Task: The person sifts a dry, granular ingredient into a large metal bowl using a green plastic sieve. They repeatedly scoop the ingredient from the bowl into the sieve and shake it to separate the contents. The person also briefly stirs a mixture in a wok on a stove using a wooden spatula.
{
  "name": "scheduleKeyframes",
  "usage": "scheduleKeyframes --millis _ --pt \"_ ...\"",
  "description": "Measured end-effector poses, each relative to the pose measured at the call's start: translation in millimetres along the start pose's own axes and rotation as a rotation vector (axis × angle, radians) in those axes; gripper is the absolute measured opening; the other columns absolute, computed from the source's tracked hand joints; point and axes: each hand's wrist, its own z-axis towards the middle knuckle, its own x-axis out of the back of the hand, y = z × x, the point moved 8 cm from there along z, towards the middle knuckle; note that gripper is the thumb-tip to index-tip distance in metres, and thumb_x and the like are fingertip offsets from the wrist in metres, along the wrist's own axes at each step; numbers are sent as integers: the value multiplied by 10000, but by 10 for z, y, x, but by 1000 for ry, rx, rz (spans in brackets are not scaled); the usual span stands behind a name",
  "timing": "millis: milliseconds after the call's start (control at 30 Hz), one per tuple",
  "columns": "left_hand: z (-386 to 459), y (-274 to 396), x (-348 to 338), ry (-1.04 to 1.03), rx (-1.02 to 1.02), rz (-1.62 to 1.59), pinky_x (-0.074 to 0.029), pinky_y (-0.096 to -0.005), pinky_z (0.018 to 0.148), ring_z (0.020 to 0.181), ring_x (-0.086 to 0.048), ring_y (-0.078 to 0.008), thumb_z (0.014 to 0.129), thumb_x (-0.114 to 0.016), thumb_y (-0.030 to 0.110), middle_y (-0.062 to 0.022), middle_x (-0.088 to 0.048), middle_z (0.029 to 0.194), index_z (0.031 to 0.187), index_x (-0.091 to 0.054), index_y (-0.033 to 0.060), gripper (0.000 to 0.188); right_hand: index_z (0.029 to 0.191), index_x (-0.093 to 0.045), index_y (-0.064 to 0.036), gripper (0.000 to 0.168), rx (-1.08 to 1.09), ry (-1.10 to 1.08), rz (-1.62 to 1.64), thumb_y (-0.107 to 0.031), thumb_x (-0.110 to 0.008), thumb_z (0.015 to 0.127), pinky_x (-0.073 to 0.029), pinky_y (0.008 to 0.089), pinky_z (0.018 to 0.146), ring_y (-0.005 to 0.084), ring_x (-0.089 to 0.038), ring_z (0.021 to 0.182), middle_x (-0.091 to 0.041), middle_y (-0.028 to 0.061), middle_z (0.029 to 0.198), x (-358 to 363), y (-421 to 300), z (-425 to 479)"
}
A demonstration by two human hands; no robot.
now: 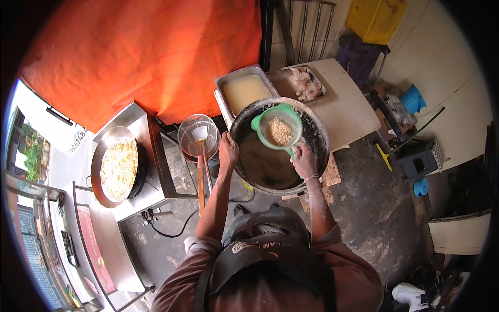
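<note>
A large dark basin (269, 167), dusted with pale powder along its rim, is in front of me. My left hand (229, 150) grips the basin's left rim. With my right hand (303, 159) I hold the handle of a green plastic strainer (297, 121) above the basin. Light, crumbly lumps (279, 131) lie in the strainer's mesh. Behind the basin stand a metal pan of cloudy, pale yellow liquid (246, 91) and a second metal tray with pieces of raw, coated meat (306, 84), apparently chicken. Pale powder clings to my right hand and forearm.
On the left, a wide pan of bubbling oil (119, 169) sits on a metal stove (156, 195). A wire skimmer (191, 132) and a spatula (200, 134) rest over a pot beside it. A white table (347, 105) extends right; a squeegee (384, 157) and a gas hose (175, 235) are near the floor.
</note>
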Motion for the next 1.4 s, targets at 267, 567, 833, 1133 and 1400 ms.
scheduleKeyframes --millis 267,567,833,1133,1400 --pt "-6 -49 6 -3 15 8 -397 -440 742 869 -512 -428 921 -276 273 -263 -547 871 1010 -493 -5 364 921 -495 13 165 -163 -166 67 -137 -467 857 -455 350 520 241 -596 577 -577 161 699 -35 -104 -2" --pt "-25 44 35 40 -16 0 -401 -424 757 888 -511 -423 923 -274 281 -257 -548 904 1032 -495 3 373 912 -502 2 153 -153 -153 87 -132 -480 842 -455 369 544 280 -601 585 -571 172 677 -16 -78 14" --pt "3 -36 0 3 4 24 -401 -423 768 905 -522 -412 923 -265 285 -265 -553 912 1034 -496 -6 387 912 -496 4 157 -75 -171 21 -122 -488 819 -435 431 633 402 -543 758 -554 234 767 -100 57 29" --pt "35 -102 -26 -8 -12 22 -405 -426 760 887 -522 -425 922 -261 278 -270 -556 892 1028 -499 -10 388 902 -502 -4 148 -9 -99 -15 -127 -484 820 -421 445 673 408 -530 805 -555 223 799 -34 30 47" --pt "6 -54 -20 9 -12 2 -401 -432 754 875 -520 -430 922 -260 279 -276 -552 894 1011 -507 -16 395 991 -506 -15 209 81 -90 -76 -170 -500 851 -466 351 542 249 -593 568 -577 162 745 -40 53 63"
